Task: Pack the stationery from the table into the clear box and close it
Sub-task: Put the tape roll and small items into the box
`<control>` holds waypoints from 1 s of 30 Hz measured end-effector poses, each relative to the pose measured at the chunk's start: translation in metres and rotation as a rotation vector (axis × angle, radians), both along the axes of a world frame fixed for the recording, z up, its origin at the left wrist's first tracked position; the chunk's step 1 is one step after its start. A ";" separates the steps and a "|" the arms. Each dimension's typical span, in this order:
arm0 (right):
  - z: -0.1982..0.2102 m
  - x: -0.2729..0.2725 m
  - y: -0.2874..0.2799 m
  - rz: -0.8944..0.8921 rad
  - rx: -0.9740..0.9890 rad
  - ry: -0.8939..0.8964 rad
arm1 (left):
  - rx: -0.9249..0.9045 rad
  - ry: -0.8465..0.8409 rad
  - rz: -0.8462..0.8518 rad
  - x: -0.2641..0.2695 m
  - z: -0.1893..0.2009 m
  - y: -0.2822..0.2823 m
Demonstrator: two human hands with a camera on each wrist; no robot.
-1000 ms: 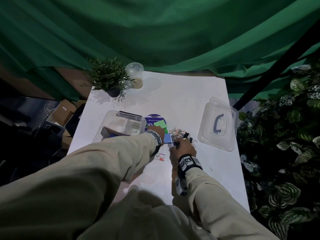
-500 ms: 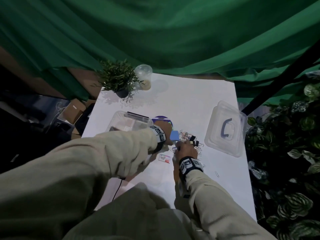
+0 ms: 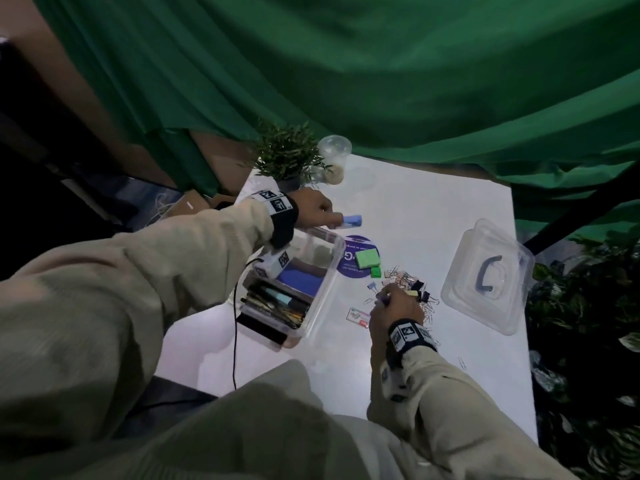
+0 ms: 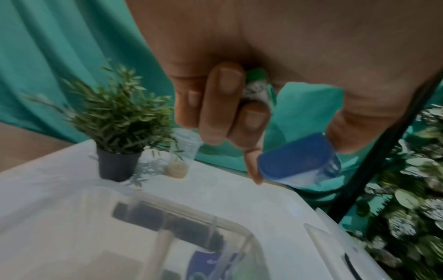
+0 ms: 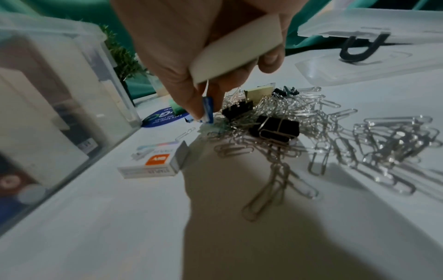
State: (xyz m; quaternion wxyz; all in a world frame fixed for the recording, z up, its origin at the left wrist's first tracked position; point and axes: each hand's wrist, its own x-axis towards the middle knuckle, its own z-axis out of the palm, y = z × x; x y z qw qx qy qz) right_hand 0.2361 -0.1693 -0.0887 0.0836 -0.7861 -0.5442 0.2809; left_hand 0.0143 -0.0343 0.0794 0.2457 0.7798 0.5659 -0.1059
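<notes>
The clear box (image 3: 322, 271), open and holding pens and a blue notebook, stands left of centre on the white table (image 3: 415, 209). Above its far end my left hand (image 3: 334, 219) pinches a small blue plastic piece (image 4: 299, 161) between index finger and thumb. A small green-and-white thing (image 4: 257, 87) is tucked under its curled fingers. My right hand (image 3: 384, 298) is down at the pile of paper clips (image 5: 323, 128) and black binder clips (image 5: 275, 127). It pinches a small blue clip (image 5: 207, 111) at its fingertips and keeps a pale block (image 5: 237, 55) against the palm.
The box's lid (image 3: 485, 275) with a dark handle lies at the right. Green sticky notes (image 3: 367, 258) rest on a round purple sticker (image 3: 353, 270). A staples box (image 3: 358, 315) lies near my right hand. A potted plant (image 3: 287, 161) and a plastic cup (image 3: 334, 162) stand at the back.
My left hand has lifted the blue piece away from the pile and carried it left, over the far end of the box. The right hand stays at the clips.
</notes>
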 end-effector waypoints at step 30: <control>0.063 -0.127 0.049 -0.132 0.226 0.615 | -0.250 0.258 0.073 -0.111 -0.047 -0.042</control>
